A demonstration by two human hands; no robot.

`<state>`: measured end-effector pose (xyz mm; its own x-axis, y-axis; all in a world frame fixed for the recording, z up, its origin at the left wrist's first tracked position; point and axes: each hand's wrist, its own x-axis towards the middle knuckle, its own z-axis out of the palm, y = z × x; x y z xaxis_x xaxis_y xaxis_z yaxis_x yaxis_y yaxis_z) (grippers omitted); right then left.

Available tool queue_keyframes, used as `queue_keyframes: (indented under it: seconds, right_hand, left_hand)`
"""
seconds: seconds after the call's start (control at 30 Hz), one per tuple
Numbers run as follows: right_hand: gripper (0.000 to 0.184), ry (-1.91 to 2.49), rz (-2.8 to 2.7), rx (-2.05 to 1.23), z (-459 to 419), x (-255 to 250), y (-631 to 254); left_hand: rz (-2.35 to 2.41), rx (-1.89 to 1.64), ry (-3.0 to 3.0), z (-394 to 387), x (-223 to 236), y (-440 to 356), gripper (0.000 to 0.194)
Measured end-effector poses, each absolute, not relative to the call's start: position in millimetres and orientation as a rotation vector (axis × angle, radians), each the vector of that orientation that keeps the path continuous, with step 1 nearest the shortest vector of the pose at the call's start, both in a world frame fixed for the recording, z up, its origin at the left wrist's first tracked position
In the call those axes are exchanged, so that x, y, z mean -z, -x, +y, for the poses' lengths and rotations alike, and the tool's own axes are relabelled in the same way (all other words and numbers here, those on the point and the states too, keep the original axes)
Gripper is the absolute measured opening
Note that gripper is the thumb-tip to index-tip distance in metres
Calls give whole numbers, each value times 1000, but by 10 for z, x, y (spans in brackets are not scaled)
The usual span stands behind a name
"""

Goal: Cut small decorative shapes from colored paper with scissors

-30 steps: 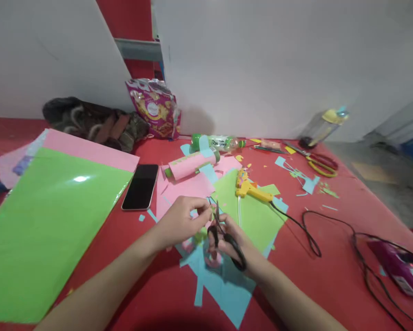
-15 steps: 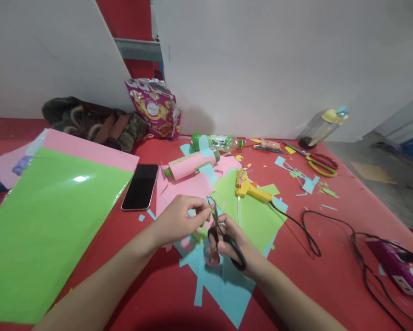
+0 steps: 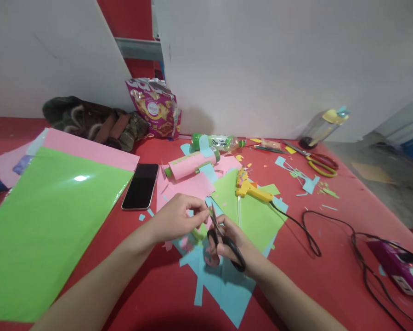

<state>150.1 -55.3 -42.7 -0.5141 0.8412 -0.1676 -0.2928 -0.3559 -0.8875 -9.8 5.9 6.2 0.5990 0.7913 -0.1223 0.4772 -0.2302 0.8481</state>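
Black-handled scissors are gripped in my right hand, blades pointing up and away from me. My left hand is closed in a pinch on a tiny green scrap of paper right at the blades. Fingers hide most of that scrap. Beneath both hands lie blue paper sheets and strips with small pink and green bits. A yellow glue gun rests on a green sheet just beyond my right hand. Farther back, a roll wrapped in pink paper lies on its side.
At left are a large green sheet pack and a phone. A snack bag, a green bottle and larger scissors line the back. The glue gun's black cord runs right toward a purple box.
The scissor blades have shifted slightly beside the left fingertips and look closer together. Both hands stay in nearly the same place, and the other things have not moved.
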Motion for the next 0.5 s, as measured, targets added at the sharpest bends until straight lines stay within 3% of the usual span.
queue_keyframes:
  seconds: [0.5]
  right_hand:
    - [43,797,-1112,-1943,-553,451,-1504]
  left_hand:
    - [1014,-394,-1873,59,-103,98,24]
